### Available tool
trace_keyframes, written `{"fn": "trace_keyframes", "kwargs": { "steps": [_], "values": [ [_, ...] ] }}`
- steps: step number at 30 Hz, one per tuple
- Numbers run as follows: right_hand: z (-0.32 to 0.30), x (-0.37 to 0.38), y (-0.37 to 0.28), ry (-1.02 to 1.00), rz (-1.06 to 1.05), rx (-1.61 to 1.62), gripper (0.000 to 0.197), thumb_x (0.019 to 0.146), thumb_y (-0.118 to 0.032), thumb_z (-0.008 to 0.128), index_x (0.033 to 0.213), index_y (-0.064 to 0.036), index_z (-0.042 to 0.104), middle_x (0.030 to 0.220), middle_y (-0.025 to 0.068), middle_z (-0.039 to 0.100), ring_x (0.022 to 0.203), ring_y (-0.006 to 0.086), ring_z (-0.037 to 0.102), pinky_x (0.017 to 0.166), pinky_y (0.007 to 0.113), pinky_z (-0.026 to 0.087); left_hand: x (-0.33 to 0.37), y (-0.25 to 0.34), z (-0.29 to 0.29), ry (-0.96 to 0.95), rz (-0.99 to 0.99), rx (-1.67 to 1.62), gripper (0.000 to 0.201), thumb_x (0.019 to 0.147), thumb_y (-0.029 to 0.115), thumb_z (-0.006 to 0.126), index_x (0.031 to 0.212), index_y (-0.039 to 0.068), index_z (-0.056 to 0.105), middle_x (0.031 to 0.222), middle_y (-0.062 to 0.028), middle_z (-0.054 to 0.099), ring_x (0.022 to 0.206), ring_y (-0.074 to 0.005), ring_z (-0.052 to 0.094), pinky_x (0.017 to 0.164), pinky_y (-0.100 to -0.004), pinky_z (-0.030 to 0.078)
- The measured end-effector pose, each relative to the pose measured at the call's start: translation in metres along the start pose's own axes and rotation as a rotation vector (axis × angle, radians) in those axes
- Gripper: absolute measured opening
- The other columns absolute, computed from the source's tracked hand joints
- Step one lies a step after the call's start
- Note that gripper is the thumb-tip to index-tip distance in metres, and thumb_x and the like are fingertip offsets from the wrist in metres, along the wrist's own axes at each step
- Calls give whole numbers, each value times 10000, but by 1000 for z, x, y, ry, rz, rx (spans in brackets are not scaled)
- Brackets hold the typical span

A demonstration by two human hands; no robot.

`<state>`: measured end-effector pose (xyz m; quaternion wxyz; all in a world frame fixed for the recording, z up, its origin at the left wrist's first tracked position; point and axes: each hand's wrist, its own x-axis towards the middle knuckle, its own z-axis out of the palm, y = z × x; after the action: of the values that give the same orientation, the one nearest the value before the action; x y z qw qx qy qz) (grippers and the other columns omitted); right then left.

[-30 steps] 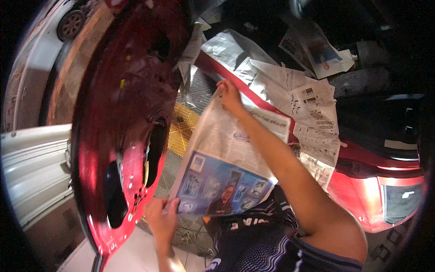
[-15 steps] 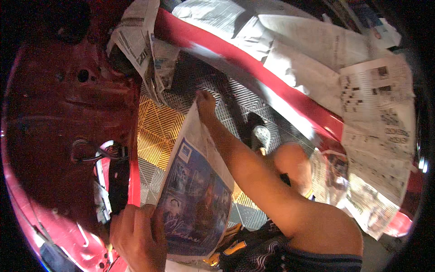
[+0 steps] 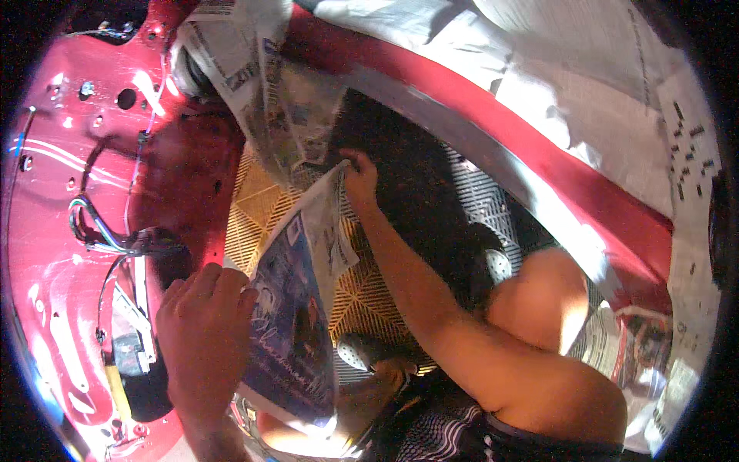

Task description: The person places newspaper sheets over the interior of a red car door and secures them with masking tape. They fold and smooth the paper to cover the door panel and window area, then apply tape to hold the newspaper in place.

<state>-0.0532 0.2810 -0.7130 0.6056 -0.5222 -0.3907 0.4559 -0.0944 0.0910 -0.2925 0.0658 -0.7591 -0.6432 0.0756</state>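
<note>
A newspaper sheet (image 3: 296,323) with a dark blue printed side hangs tilted between my two hands. My left hand (image 3: 204,339) is closed on its near left edge, close to a red car door panel (image 3: 69,192). With my arm stretched forward, my right hand (image 3: 360,181) pinches the sheet's far corner. Just beyond that corner hangs another newspaper piece (image 3: 300,115), draped at the door's hinge end. The fingertips of my left hand are partly hidden behind the hand itself.
Wires (image 3: 100,223) stick out of the bare door panel. A red body edge (image 3: 462,115) with grey patches runs along the right, with white paper covering (image 3: 600,85) beyond it. Yellow and grey grid floor tiles (image 3: 366,300) lie below, and my bent knee (image 3: 539,300) is at the right.
The view has shifted, and the door panel now looks brighter. My left hand has risen with the sheet's near edge. The sheet's far corner is now closer to the hanging newspaper.
</note>
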Motion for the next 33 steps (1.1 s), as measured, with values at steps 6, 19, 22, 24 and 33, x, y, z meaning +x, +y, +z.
{"fn": "trace_keyframes", "kwargs": {
  "steps": [6,19,22,24,33],
  "values": [
    [-19,10,-82,-1028,120,362,280,947,-158,689,1206,-68,750,1248,81,729,1245,209,628,1113,351,441,20,0,-29,-23,-109,111,160,785,103,787,907,54,696,888,-143,695,823,-371,688,718,-474,528],
    [-23,72,-53,-907,164,289,324,894,-309,832,1119,-84,773,1148,47,749,1157,159,637,1066,342,442,90,1,-85,-57,-107,47,164,791,-2,782,918,-14,678,830,-180,684,759,-290,683,711,-391,510],
    [-9,85,-69,-812,47,200,321,882,-310,844,1093,-76,785,1134,44,751,1142,160,645,1052,342,449,124,-18,-104,-86,-203,109,92,887,57,723,884,-11,661,715,-129,626,692,-164,603,677,-334,469],
    [17,80,-87,-730,6,273,310,879,-311,846,1076,-78,795,1078,49,764,1085,164,667,1023,343,469,144,-40,-124,-119,-194,160,160,910,118,695,853,-24,647,664,-89,578,640,-147,546,624,-368,427],
    [121,43,-109,-451,-10,405,301,851,-351,861,975,-80,819,928,83,791,876,167,716,866,328,538,152,-147,-143,-106,-73,693,241,937,253,721,1062,55,667,1076,-160,673,1023,-388,618,879,-483,462]
  ]
}}
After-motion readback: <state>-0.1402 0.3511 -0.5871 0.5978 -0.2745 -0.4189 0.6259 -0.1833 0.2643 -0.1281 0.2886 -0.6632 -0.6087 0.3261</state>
